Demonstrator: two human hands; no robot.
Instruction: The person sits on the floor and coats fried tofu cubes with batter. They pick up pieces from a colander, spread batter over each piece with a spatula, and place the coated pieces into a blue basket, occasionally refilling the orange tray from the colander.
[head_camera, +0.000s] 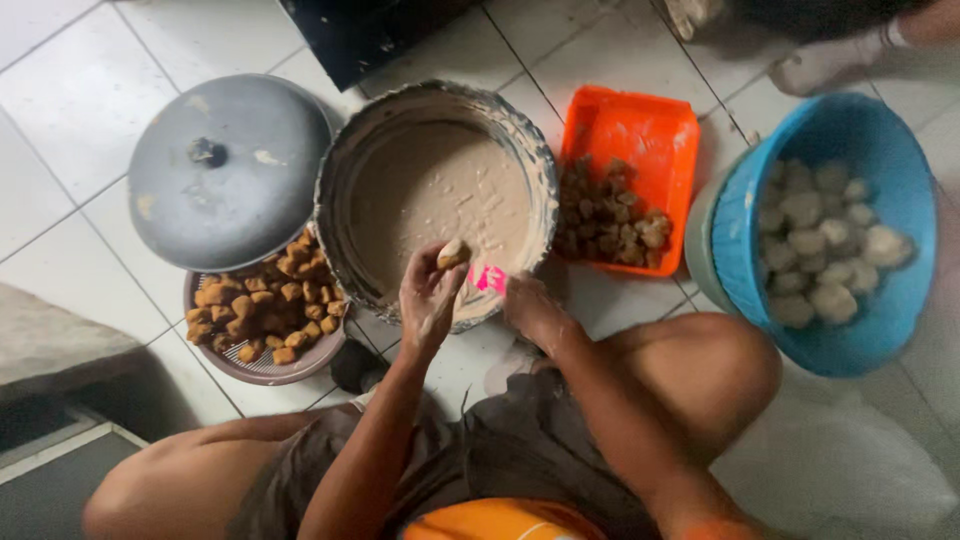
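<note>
Left hand (428, 295) pinches a small fried tofu piece (453, 254) in its fingertips, held over the near rim of the batter basin (352, 160). Right hand (530, 308) closed on a pink-handled utensil (488, 278), just right of the tofu, its tip toward it; working end hidden. Beyond the grip: pale batter (440, 195). Left of it: a strainer of fried tofu cubes (265, 305) under a grey pot lid (230, 170). Right: orange tray (640, 130) with more pieces, then blue bowl (895, 140) of pale coated balls (820, 240).
</note>
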